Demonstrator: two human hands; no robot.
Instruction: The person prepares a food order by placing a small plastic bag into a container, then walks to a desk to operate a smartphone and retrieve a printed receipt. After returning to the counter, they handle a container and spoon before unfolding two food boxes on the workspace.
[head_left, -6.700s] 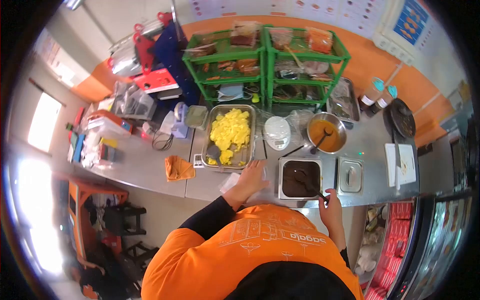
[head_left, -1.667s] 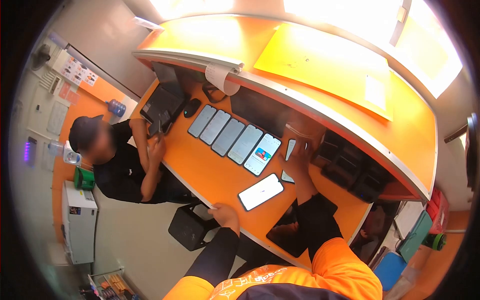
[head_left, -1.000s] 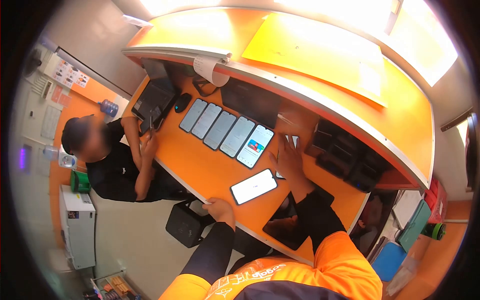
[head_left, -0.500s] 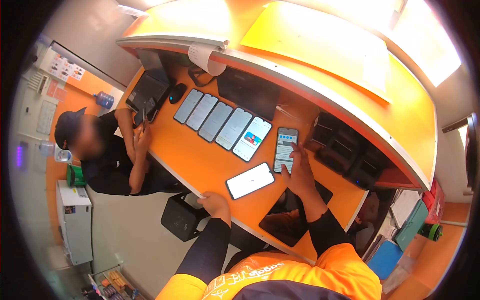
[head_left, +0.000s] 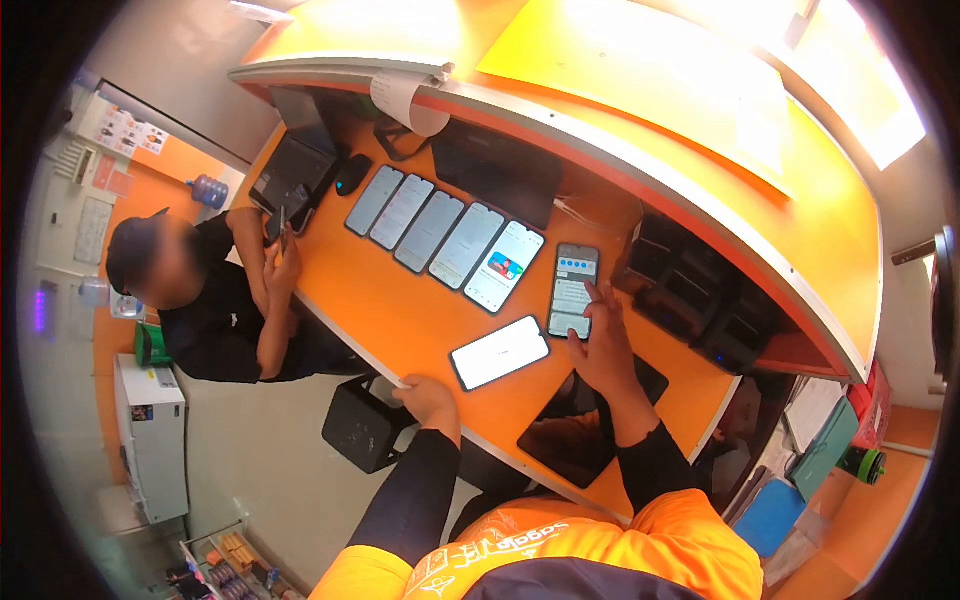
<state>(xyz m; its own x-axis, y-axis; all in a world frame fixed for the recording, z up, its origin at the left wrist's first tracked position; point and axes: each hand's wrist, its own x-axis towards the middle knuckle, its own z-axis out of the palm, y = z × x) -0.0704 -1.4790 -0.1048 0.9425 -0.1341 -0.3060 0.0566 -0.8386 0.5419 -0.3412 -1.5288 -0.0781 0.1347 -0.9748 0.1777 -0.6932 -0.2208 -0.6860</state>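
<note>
My right hand [head_left: 604, 350] is over a phone [head_left: 573, 290] lying on the orange desk [head_left: 400, 330], its fingers apart at the lit screen. At the desk's front edge rests my left hand [head_left: 428, 399], its fingers curled at the rim; whether they grip anything is not clear. Between my hands lies a phone with a white screen [head_left: 500, 352]. Farther back, several phones form a slanted row, the nearest to my right hand being one with a coloured picture [head_left: 504, 267]. A dark glossy tablet-like slab [head_left: 570, 440] lies under my right forearm.
On the left, a person in black [head_left: 205, 300] holds a phone. A black mouse [head_left: 353, 175] and a laptop [head_left: 294, 175] are at the desk's far left. Black devices [head_left: 690, 290] line the right side under the raised counter. A black stool [head_left: 362, 425] stands below the desk edge.
The view has shifted slightly. My right hand remains over the phone with its fingers a little differently placed, and my left hand stays at the desk edge.
</note>
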